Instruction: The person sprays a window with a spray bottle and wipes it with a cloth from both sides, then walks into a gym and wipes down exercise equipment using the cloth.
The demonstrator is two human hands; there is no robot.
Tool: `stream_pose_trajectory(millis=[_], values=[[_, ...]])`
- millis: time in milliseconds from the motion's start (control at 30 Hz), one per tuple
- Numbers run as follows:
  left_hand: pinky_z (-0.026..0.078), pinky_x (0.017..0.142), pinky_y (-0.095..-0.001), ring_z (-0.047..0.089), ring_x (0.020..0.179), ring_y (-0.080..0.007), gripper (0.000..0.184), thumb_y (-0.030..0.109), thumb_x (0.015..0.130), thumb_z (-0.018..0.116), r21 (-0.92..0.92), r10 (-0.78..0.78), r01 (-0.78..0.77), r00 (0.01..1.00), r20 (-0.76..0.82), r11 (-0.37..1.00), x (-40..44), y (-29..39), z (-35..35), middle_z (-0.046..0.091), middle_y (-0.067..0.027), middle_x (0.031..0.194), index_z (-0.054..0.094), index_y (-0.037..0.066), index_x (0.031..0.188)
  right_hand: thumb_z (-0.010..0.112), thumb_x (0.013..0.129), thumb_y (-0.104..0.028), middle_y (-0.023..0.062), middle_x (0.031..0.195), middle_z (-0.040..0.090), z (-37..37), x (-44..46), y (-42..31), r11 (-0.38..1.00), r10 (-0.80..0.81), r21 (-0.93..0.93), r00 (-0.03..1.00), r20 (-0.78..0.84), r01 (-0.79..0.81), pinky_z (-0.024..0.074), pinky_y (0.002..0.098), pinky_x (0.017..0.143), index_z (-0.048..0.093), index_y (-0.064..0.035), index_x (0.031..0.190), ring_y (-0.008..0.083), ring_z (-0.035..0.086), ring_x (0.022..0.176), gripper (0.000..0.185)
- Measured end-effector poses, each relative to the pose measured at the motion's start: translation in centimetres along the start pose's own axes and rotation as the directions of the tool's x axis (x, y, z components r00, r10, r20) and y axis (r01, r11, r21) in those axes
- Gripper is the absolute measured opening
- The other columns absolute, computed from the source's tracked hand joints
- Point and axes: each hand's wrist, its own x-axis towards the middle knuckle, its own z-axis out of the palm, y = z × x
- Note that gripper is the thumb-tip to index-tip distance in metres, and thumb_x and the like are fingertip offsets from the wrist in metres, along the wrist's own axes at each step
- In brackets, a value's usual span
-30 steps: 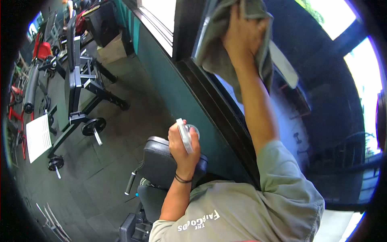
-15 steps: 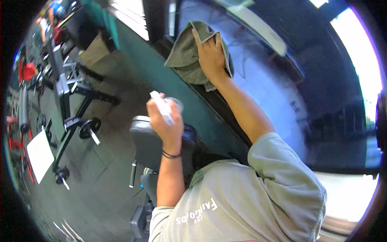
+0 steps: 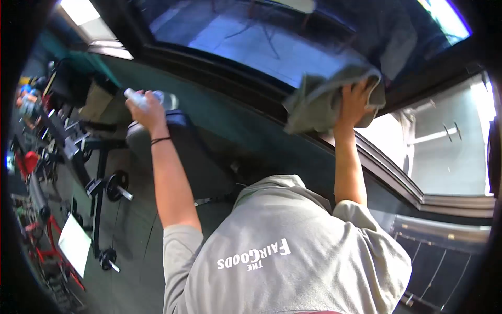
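My left hand (image 3: 148, 112) is wrapped around a spray bottle (image 3: 168, 101) with a white head and a clear body, held above a dark padded bench. My right hand (image 3: 355, 104) presses a grey-green cloth (image 3: 314, 107) at the lower edge of a window pane (image 3: 219, 36). The cloth is bunched and partly blurred, and one edge folds over near my fingers. Whether the cloth lies on the glass or the frame under my palm is hidden.
The dark window frame (image 3: 219, 73) runs across above a green wall (image 3: 225, 112). Below my left hand stands the padded bench (image 3: 183, 157). Barbell equipment with a weight plate (image 3: 116, 186) and a white board (image 3: 75, 245) are at left. Another window (image 3: 449, 152) is at right.
The view has turned. My right hand has moved the cloth from higher on the pane toward the window's lower right corner. My left hand, still holding the spray bottle, is farther left.
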Motion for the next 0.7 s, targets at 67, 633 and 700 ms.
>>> stream_pose_trajectory(millis=[67,633,700], values=[[0.053,0.086,-0.0476,0.068,0.096,-0.0402,0.028,0.018,0.084,0.07,0.091,0.071,-0.071,0.997,0.0,0.993,0.0,0.2,-0.2,0.068,-0.0172,0.101,0.06,0.005,0.106,0.061,0.092,-0.03,0.0133,0.159,0.031,2.4,-4.1,-1.2,0.997,-0.012,0.078,0.961,0.277,-0.01,0.036,0.0823,0.093,0.046,-0.0281,0.145,0.0406,0.035,0.144,0.055],[0.054,0.078,-0.034,0.068,0.085,-0.0196,0.024,0.009,0.091,0.066,-0.068,0.057,-0.052,0.995,0.085,0.996,-1.0,1.8,-0.8,0.069,-0.0105,0.103,0.06,0.004,0.115,0.051,0.098,-0.023,0.0157,0.126,0.066,2.4,2.2,-32.9,0.758,-0.492,0.493,0.871,0.004,0.426,0.0393,0.065,0.101,0.048,-0.0236,0.149,0.0357,0.067,0.108,0.052],[0.054,0.077,-0.0329,0.068,0.084,-0.0184,0.025,0.008,0.09,0.067,-0.032,0.025,-0.022,0.994,0.104,0.999,-0.8,1.8,-0.8,0.069,-0.0098,0.101,0.061,0.002,0.114,0.05,0.097,-0.017,0.0148,0.124,0.068,-0.4,4.8,-39.5,0.647,-0.614,0.613,0.787,0.066,0.454,0.0347,0.0654,0.106,0.044,-0.0206,0.154,0.0381,0.069,0.102,0.057]])
